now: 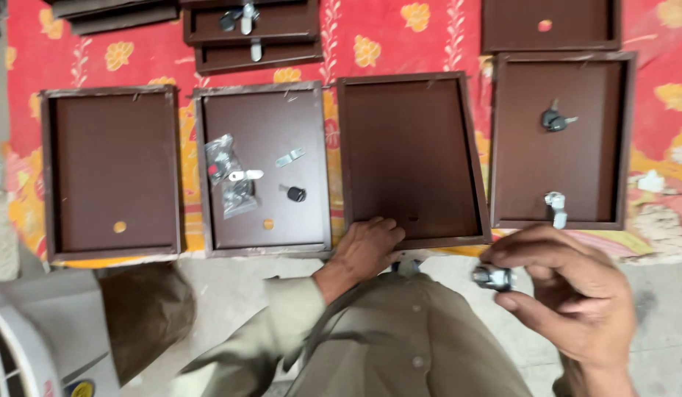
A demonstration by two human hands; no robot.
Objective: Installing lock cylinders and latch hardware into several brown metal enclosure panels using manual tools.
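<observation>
My right hand [569, 294] pinches a small silver lock cylinder [494, 278] between thumb and fingers, just in front of the panels. My left hand [367, 246] rests fingers-down on the near edge of the third brown metal panel [411, 158], which lies tray-like and bare. To its right, another brown panel [561, 140] carries a black-headed key [554, 120] and a silver lock [555, 208] at its near edge.
Two more brown panels [112, 173] [264, 129] lie at the left on a red floral cloth [370, 44]; the second holds a plastic bag of parts [229, 176], a metal cam [289, 157] and a black key [296, 194]. More panels [253, 29] lie farther back. A white object [25, 345] sits near left.
</observation>
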